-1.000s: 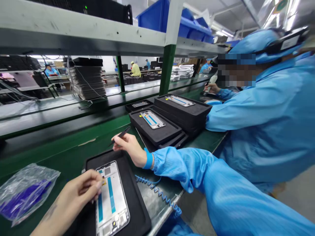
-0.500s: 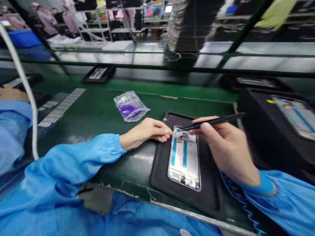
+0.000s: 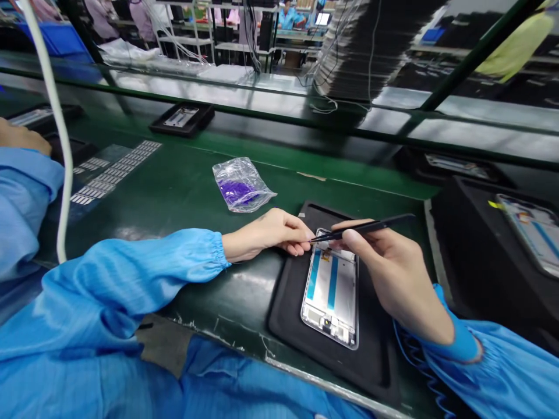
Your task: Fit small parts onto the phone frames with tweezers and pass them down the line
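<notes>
The phone frame point(image 3: 331, 288) lies flat in a black foam tray point(image 3: 286, 308), seated against sliding. The left hand point(image 3: 268, 233), fingers pinched together, steadies its eleven o'clock corner. The right hand point(image 3: 393, 267) clamps tweezers point(image 3: 364, 226) pen-style for fine tip control there.

The left arm, in a blue sleeve, reaches in from the lower left, and the left hand point(image 3: 271, 233) lies palm down with thumb and fingertips point(image 3: 304, 243) drawn together. The right arm enters from the lower right with the wrist bent inward. The right hand point(image 3: 393, 273) pinches tweezers point(image 3: 371, 226) between thumb and forefinger, tips pointing at the left fingertips, almost touching them.
</notes>
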Available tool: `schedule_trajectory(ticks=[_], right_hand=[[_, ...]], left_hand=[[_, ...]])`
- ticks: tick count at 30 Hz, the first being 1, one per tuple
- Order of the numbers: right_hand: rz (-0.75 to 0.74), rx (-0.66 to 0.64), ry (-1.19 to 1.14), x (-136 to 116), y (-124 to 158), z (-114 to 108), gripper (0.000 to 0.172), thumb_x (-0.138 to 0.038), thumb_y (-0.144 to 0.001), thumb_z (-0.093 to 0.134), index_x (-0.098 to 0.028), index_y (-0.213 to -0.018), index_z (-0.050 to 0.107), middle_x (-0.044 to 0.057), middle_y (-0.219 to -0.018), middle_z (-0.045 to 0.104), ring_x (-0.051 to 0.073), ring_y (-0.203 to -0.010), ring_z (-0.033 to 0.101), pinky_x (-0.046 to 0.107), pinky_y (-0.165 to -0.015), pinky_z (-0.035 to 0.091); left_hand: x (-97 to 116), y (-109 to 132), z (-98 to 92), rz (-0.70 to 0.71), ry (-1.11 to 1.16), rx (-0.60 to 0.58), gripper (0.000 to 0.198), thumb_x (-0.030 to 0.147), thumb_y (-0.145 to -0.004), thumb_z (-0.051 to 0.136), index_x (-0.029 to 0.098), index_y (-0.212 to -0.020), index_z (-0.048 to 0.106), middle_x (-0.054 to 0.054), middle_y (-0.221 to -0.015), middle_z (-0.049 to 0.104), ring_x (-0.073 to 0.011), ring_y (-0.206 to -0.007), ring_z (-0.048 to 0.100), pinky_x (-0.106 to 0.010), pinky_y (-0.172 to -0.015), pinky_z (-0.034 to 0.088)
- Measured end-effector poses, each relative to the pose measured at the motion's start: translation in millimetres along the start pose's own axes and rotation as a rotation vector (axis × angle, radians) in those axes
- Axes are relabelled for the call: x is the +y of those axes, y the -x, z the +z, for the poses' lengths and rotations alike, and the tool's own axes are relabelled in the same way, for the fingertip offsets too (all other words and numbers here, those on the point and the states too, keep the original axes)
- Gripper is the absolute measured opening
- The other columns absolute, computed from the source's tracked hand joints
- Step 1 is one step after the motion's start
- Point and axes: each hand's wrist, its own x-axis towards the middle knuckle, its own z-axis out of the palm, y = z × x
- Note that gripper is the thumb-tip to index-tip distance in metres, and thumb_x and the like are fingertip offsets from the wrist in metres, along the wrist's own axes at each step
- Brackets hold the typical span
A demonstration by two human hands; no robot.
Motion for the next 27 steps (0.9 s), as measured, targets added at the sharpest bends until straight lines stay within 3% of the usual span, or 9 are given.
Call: schedule_trajectory(ticks=[7, 13, 21, 27], right_hand=[[0.166, -0.063, -0.203, -1, -3, 1, 0.028, -0.047, -0.080, 0.077, -0.022, -0.093, 0.076, 0.005, -0.083, 0.073, 0.020, -0.079, 0.071, 0.039, -0.081, 0.059], [0.183, -0.046, -0.237, 2, -4, 2, 0.029, -0.046, -0.077, 0.080, -0.022, -0.092, 0.076, 0.005, -0.083, 0.074, 0.019, -0.080, 0.071, 0.036, -0.082, 0.058], [0.153, -0.041, -0.227, 0, -2, 1, 0.028, -0.046, -0.079, 0.078, -0.021, -0.092, 0.075, 0.004, -0.081, 0.073, 0.019, -0.080, 0.071, 0.036, -0.082, 0.059], [0.133, -0.007, -0.241, 3, 0, 2, 0.029, -0.048, -0.080, 0.077, -0.022, -0.093, 0.075, 0.005, -0.084, 0.075, 0.021, -0.083, 0.072, 0.039, -0.085, 0.060]], left_hand=[[-1, 1, 0.2, 0.049, -0.026, -0.011, 0.025, 0.031, -0.081, 0.077, 0.007, -0.076, 0.069, -0.006, -0.075, 0.069, -0.0074, -0.062, 0.060, -0.022, -0.067, 0.052], [-2, 1, 0.1, 0.050, -0.015, -0.022, 0.033, 0.037, -0.076, 0.081, 0.007, -0.078, 0.069, -0.006, -0.076, 0.069, -0.0083, -0.063, 0.062, -0.024, -0.069, 0.053], [-7, 1, 0.9, 0.095, 0.008, -0.035, 0.022, 0.027, -0.083, 0.077, 0.007, -0.087, 0.069, -0.007, -0.078, 0.072, -0.0093, -0.065, 0.065, -0.024, -0.069, 0.054], [-12, 5, 9.3, 0.241, -0.022, 0.025, 0.021, 0.023, -0.086, 0.071, 0.009, -0.101, 0.070, -0.004, -0.076, 0.070, -0.0098, -0.066, 0.065, -0.023, -0.068, 0.053]])
